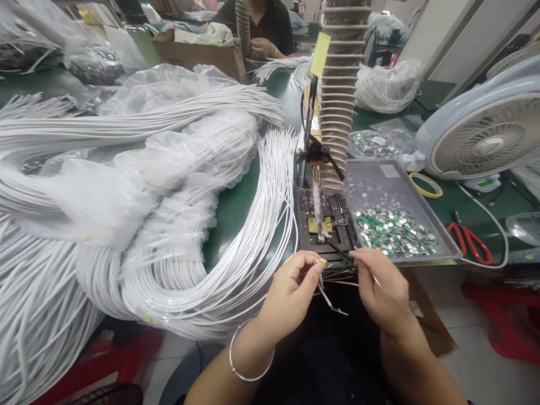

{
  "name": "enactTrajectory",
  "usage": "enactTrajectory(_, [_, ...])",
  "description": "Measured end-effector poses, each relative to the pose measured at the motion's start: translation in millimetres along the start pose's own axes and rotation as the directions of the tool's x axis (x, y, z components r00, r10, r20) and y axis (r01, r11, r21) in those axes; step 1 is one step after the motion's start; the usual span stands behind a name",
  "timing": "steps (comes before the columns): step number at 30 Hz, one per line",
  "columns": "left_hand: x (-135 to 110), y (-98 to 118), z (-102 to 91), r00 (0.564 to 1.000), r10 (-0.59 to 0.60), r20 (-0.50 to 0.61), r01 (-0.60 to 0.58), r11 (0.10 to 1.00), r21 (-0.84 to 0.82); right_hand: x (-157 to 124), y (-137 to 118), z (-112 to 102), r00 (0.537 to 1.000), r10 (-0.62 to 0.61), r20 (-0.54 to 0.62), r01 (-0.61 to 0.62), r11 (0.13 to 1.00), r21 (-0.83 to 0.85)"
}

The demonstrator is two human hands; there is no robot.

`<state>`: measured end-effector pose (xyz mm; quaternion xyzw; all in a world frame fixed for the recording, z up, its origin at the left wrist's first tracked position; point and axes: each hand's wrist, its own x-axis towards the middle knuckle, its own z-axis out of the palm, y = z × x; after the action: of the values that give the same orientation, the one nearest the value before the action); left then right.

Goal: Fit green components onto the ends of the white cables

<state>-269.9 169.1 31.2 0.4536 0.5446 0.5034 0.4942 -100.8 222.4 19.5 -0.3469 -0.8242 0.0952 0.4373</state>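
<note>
My left hand point(293, 292) pinches a thin white cable point(324, 291) between thumb and forefinger, with a small yellow bit at the fingertips. The cable hangs down and carries a small green piece point(335, 309) at its lower end. My right hand point(382, 287) is closed in a pinch at the front edge of the soldering stand; what its fingertips hold is too small to make out. Just beyond both hands, a soldering iron point(317, 194) is fixed tip down over the dark stand point(306, 239), which has a yellow sponge point(314, 225) in it.
Bundled white cables point(169, 292) cover the left side. A grey tray point(426, 211) of small green-and-silver boards point(392, 233) stands right, beside red-handled scissors point(470, 244), yellow tape point(426, 185) and a fan point(485, 135). A ribbed duct point(340, 95) hangs above the stand. Another person point(270, 28) sits opposite.
</note>
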Motion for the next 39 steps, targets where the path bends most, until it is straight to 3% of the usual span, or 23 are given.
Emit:
enactTrajectory(4, [0.0, 0.7, -0.3, 1.000, -0.010, 0.000, 0.010, 0.998, -0.062, 5.0, 7.6, -8.7, 0.988, 0.094, -0.122, -0.106, 0.989, -0.098])
enactTrajectory(8, [0.4, 3.1, 0.4, 0.995, -0.102, -0.006, 0.099, 0.975, -0.197, 19.5, 15.9, -21.0, 0.968, 0.174, -0.183, -0.217, 0.944, -0.250])
enactTrajectory(11, [1.7, 3.8, 1.1, 0.989, -0.144, -0.027, 0.132, 0.956, -0.264, 31.0, 25.4, -27.9, 0.948, 0.312, -0.066, -0.316, 0.890, -0.328])
enactTrajectory(15, [2.7, 1.3, 1.0, 0.984, -0.177, -0.032, 0.158, 0.938, -0.309, 39.7, 34.4, -28.5, 0.889, 0.445, 0.109, -0.359, 0.825, -0.436])
enactTrajectory(21, [2.0, -1.4, 0.3, 0.984, -0.176, -0.015, 0.162, 0.934, -0.319, 44.4, 30.7, -23.6, 0.828, 0.542, 0.141, -0.415, 0.762, -0.496])
enactTrajectory(24, [2.5, -1.2, 0.6, 0.984, -0.179, -0.017, 0.165, 0.935, -0.314, 44.3, 31.5, -22.3, 0.822, 0.555, 0.128, -0.450, 0.770, -0.452])
enactTrajectory(30, [4.4, -1.2, 1.1, 0.979, -0.203, -0.010, 0.188, 0.923, -0.334, 39.2, 37.5, -20.6, 0.879, 0.475, -0.026, -0.469, 0.855, -0.220])
enactTrajectory(37, [5.5, 0.7, 5.9, 0.978, -0.209, -0.026, 0.186, 0.917, -0.352, 39.2, 14.5, -21.2, 0.812, 0.583, 0.011, -0.578, 0.801, 0.156])
enactTrajectory(39, [5.5, 1.3, 7.8, 0.981, -0.193, -0.027, 0.173, 0.925, -0.337, 37.0, 7.5, -19.5, 0.811, 0.583, 0.045, -0.573, 0.776, 0.263])
